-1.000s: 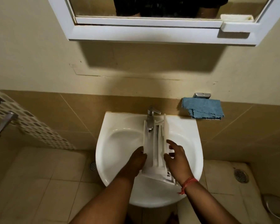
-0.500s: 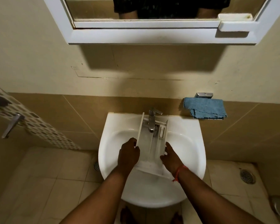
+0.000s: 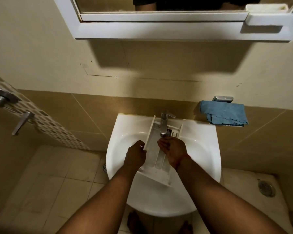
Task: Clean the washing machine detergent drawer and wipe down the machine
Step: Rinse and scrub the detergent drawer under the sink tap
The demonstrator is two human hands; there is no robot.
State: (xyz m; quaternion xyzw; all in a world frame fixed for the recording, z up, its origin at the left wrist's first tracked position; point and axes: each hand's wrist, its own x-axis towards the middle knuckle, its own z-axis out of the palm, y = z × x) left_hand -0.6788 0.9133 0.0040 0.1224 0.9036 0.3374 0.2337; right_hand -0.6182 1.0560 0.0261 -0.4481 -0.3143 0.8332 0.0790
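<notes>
L hand: fingers curled round the left side wall of the detergent drawer, gripping its edge and holding it up. R hand: palm turned up, fingers loosely cupped and relaxed, holding nothing, lying over the drawer's right part. Can't tell if the R hand touches the drawer wall under it. Thin red thread at the R wrist.

Drawer is white, long, w/ lengthwise compartments. It sits tilted inside the sink: far end up by the tap, near front panel low, toward the person. It runs between the two hands.

Just beyond the R fingertips: the tap, chrome, its spout right over the drawer's far end and nearly over the cupped palm. The tap body stands in the way of the drawer's back section; only a bit of grid-like insert shows beside it. Can't tell if water is running.

Beyond & to the right of the R hand, well apart: blue cloth draped on a chrome holder at the wall tile line. Far above both hands: white mirror frame w/ a small side shelf.

Left of the L hand, well apart: patterned tile strip and chrome fittings on the wall. Below the sink: tiled floor, a floor drain to the right, and bare feet at the frame's bottom edge, partly hidden by the forearms.
</notes>
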